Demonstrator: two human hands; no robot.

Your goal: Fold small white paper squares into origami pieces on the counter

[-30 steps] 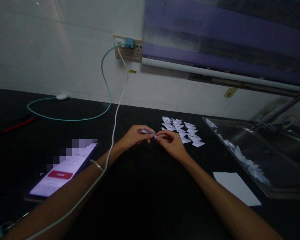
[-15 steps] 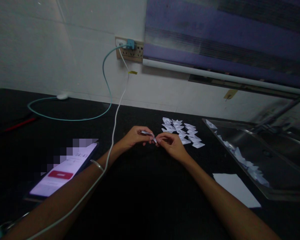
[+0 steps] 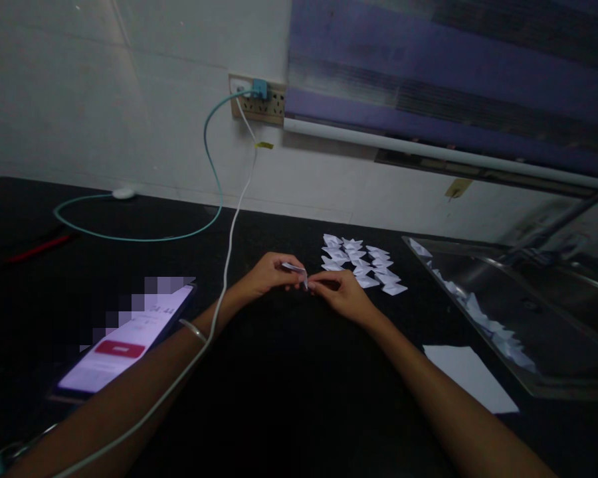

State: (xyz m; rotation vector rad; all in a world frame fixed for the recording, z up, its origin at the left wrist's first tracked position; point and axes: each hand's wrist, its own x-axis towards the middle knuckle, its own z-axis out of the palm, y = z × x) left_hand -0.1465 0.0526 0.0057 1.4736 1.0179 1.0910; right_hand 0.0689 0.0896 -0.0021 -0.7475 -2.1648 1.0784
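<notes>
Between my two hands is a small piece of folded white paper, held above the black counter. My left hand pinches it from the left, the thumb and fingers closed on it. My right hand has its fingertips pressed together at the paper's right end, where the paper bends downward. Just beyond my right hand lie several folded white paper boats in rows on the counter. The finer folds of the held paper are too small to make out.
A stack of white paper lies right of my right forearm. More folded papers line the edge of the metal sink. A lit phone rests at left. A white cable crosses my left forearm; a teal cable loops behind.
The fingers of my right hand have shifted slightly at the paper's end, and the bent end hangs a little differently. My left hand stays almost still.
</notes>
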